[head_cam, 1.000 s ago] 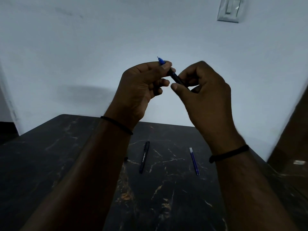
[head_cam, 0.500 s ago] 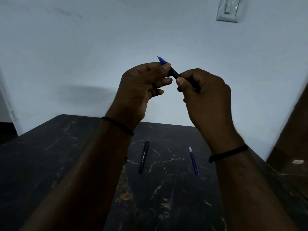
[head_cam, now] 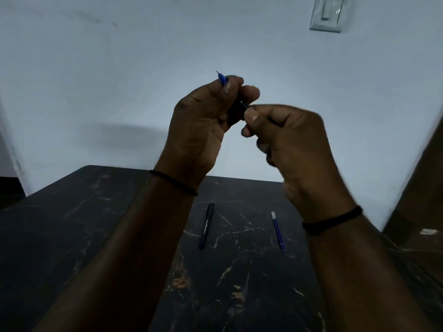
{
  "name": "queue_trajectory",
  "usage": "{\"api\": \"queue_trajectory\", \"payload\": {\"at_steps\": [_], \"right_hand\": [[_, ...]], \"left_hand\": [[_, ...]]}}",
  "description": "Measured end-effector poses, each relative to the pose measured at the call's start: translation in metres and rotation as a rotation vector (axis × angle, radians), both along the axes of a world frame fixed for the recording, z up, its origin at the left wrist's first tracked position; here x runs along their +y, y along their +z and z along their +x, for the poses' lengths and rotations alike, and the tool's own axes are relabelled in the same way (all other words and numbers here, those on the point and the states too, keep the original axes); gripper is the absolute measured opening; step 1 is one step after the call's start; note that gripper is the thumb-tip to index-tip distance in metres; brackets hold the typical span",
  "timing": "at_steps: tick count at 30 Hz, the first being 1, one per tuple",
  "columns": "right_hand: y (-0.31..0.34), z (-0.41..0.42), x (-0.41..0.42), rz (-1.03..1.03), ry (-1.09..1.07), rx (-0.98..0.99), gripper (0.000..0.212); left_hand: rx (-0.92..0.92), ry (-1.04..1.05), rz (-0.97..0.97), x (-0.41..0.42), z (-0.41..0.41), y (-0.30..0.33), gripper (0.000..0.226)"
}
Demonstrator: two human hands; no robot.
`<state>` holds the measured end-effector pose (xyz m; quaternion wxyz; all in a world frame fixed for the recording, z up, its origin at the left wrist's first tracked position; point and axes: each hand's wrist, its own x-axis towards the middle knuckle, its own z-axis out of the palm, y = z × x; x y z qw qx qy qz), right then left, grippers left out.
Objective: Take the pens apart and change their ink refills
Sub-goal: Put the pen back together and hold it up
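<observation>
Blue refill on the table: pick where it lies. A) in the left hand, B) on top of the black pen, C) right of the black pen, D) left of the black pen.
C: the blue refill lies on the dark table to the right of the black pen, apart from it.

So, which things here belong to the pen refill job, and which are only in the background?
For the job:
- blue-tipped pen, held in left hand and right hand
- black pen on the table
- loose blue refill on the table

Background only:
- wall switch
- dark marble table
</observation>
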<state>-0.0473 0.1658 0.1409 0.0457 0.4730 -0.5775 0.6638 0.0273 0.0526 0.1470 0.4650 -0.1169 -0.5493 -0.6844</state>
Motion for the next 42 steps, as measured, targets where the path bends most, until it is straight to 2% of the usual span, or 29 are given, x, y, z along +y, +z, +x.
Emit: {"api": "queue_trajectory", "payload": {"at_steps": [1,2,3,4,6,8,13,15,18,23,24,27,29,30,32,34,35,36,38,42], "right_hand": [[0.002,0.001,0.002,0.043,0.147,-0.182,0.014],[0.002,0.000,0.004,0.070,0.222,-0.280,0.016],[0.002,-0.001,0.005,0.075,0.219,-0.288,0.017],[0.000,-0.001,0.005,0.072,0.133,-0.185,0.019],[-0.004,0.000,0.001,0.046,-0.205,0.211,0.017],[-0.008,0.003,-0.003,-0.021,-0.464,0.479,0.019],[-0.010,0.002,-0.002,-0.103,-0.645,0.671,0.031],[-0.009,0.004,-0.002,-0.085,-0.640,0.655,0.030],[-0.007,0.010,-0.004,-0.033,-0.484,0.503,0.023],[0.003,0.012,0.001,0.093,0.028,-0.064,0.023],[0.004,0.010,0.004,0.117,0.065,-0.103,0.024],[0.004,0.007,0.007,0.149,-0.010,-0.026,0.022],[0.003,0.004,0.006,0.142,-0.130,0.057,0.021],[0.002,0.002,0.005,0.139,-0.196,0.098,0.020],[0.000,-0.002,0.004,0.149,-0.281,0.141,0.020],[-0.001,-0.005,0.004,0.186,-0.296,0.150,0.019],[-0.002,-0.006,0.003,0.218,-0.295,0.157,0.019],[-0.003,-0.006,0.003,0.258,-0.291,0.168,0.019],[-0.005,-0.006,0.002,0.366,-0.277,0.200,0.020],[-0.008,-0.002,0.000,0.547,-0.215,0.215,0.021]], "left_hand": [[-0.016,0.008,-0.017,-0.001,0.000,-0.001,0.018],[-0.030,0.009,-0.027,-0.002,-0.001,-0.002,0.019],[-0.037,0.005,-0.026,-0.002,-0.001,-0.003,0.019],[-0.037,-0.004,-0.015,-0.002,-0.001,-0.003,0.019],[-0.025,-0.035,0.026,-0.001,-0.001,-0.002,0.017],[-0.010,-0.048,0.058,-0.001,0.000,0.000,0.015],[0.054,-0.025,0.068,0.005,0.000,0.004,0.015],[0.061,-0.011,0.054,0.006,-0.001,0.004,0.017],[0.054,0.001,0.043,0.002,0.000,0.002,0.020],[0.004,0.013,-0.002,-0.005,-0.002,0.000,0.023],[-0.011,0.014,-0.013,-0.005,-0.003,-0.001,0.023],[-0.025,-0.002,-0.037,-0.009,-0.004,-0.001,0.027],[-0.090,0.044,-0.007,-0.020,-0.004,-0.004,0.041],[-0.164,0.152,0.007,-0.026,-0.004,-0.007,0.047],[-0.437,0.557,-0.082,-0.044,-0.007,-0.021,0.049],[-0.887,1.011,-0.401,-0.069,-0.010,-0.043,0.048],[-1.136,1.093,-0.561,-0.079,-0.011,-0.055,0.051],[-1.355,1.065,-0.671,-0.088,-0.011,-0.067,0.055],[-1.632,0.885,-0.782,-0.101,-0.014,-0.088,0.057],[-1.918,0.637,-0.846,-0.106,-0.020,-0.108,0.058]]}}
